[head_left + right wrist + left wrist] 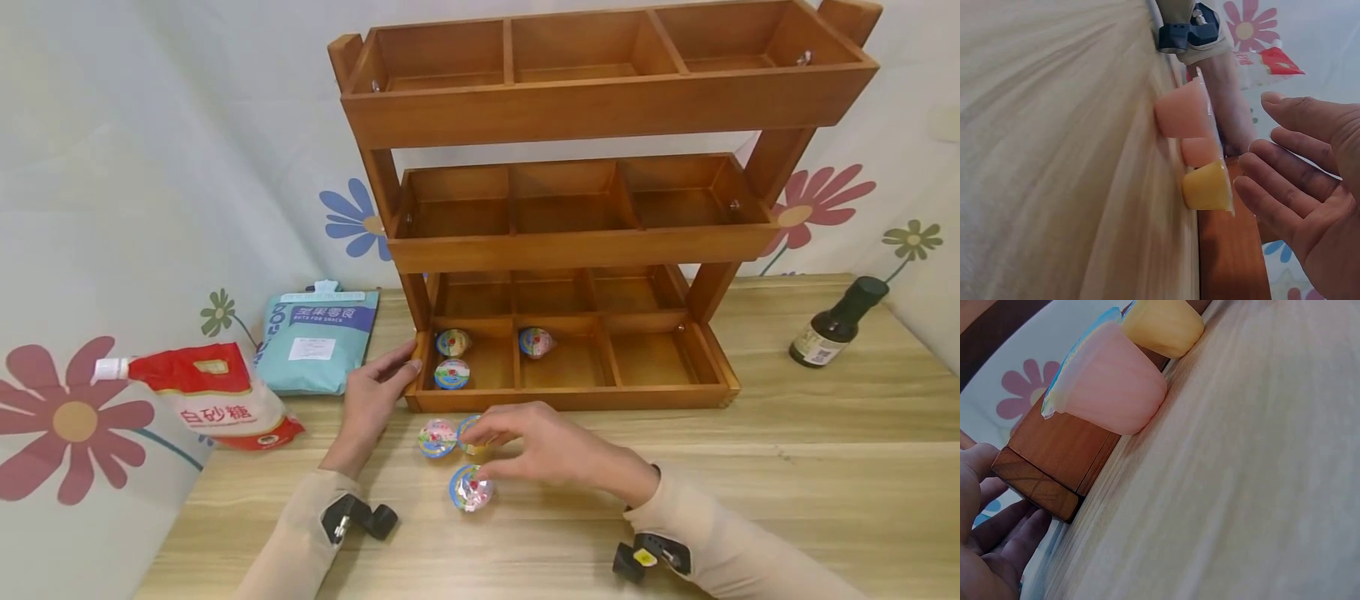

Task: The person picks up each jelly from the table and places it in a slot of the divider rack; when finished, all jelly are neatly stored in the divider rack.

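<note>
My left hand (375, 392) holds the front left corner of the wooden rack (577, 402), thumb at the top edge and fingers along the outer side. Three sealed jelly cups stand on the table before the rack: a pink jelly cup (1110, 381) at the left, a yellow jelly cup (1207, 187) beside it, and another pink jelly cup (472, 489) nearer me. Over the yellow one hovers my right hand (543, 446), fingers spread and nothing in them, partly covering it in the head view. In the lowest tier, two jelly cups (452, 374) occupy the left compartment and one jelly cup (536, 342) the middle.
Left of the rack, a teal snack bag (318, 342) leans by the wall, with a red and white spouted sugar pouch (217, 396) in front. A dark bottle (832, 325) stands at the right. The rack's upper tiers (585, 250) overhang the lowest one.
</note>
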Tool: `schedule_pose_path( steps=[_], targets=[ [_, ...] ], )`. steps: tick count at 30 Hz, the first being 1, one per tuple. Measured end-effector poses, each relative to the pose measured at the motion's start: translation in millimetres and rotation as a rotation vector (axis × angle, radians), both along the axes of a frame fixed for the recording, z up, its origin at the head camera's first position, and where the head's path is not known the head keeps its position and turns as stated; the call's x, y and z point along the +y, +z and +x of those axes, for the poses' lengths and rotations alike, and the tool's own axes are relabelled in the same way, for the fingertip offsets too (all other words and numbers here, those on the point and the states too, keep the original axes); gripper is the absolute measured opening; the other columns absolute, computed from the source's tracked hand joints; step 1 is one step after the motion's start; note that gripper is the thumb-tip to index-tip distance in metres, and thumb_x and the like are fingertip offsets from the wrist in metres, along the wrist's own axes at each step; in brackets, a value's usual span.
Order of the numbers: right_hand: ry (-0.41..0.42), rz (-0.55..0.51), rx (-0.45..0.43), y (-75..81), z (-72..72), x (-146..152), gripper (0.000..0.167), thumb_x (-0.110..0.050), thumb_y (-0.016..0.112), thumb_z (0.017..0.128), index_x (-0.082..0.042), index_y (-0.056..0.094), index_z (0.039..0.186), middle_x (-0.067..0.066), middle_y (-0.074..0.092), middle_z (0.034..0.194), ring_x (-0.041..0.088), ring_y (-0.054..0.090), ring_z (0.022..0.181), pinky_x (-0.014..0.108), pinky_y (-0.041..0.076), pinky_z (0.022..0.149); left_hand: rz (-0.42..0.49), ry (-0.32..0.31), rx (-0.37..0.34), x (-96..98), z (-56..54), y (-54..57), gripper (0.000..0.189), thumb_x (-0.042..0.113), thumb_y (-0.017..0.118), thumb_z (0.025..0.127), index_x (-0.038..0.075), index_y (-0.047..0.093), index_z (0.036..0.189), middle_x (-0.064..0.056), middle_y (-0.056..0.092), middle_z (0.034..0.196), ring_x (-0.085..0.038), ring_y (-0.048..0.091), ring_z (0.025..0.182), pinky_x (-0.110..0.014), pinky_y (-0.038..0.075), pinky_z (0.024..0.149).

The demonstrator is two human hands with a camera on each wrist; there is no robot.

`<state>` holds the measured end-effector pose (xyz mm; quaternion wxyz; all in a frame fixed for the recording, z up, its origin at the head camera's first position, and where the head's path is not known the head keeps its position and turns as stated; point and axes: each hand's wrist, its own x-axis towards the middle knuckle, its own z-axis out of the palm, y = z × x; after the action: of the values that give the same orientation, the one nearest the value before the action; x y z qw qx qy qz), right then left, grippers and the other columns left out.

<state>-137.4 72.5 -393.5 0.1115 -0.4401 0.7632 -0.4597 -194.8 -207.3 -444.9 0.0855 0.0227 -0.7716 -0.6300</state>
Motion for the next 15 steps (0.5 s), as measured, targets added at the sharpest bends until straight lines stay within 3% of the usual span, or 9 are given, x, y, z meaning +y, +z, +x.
schedule_pose_path(
  steps=[6, 15],
  targets=[
    [0.016, 0.014, 0.007, -4.8, 1.3, -1.4, 0.034, -0.015, 0.082, 0.095, -0.004, 0.074, 0.127, 0.009, 0.075, 0.121, 0.021, 0.072, 0.109, 0.031, 0.06, 0.096, -0.004, -0.004, -0.012, -0.2, 0.8, 0.5, 0.038, 0.014, 0.077, 0.099, 0.008, 0.073, 0.136, -0.012, 0.07, 0.137, -0.016, 0.072, 0.109, -0.023, 0.06, 0.091],
    [0.016, 0.058, 0.015, -5.5, 2.4, -3.3, 0.036, -0.018, 0.083, 0.095, -0.008, 0.074, 0.129, 0.006, 0.075, 0.123, 0.016, 0.071, 0.106, 0.028, 0.06, 0.095, -0.02, 0.0, -0.015, -0.3, 0.8, 2.5, 0.039, 0.016, 0.077, 0.099, 0.01, 0.073, 0.137, -0.008, 0.069, 0.14, -0.021, 0.069, 0.118, -0.023, 0.059, 0.093]
  ],
)
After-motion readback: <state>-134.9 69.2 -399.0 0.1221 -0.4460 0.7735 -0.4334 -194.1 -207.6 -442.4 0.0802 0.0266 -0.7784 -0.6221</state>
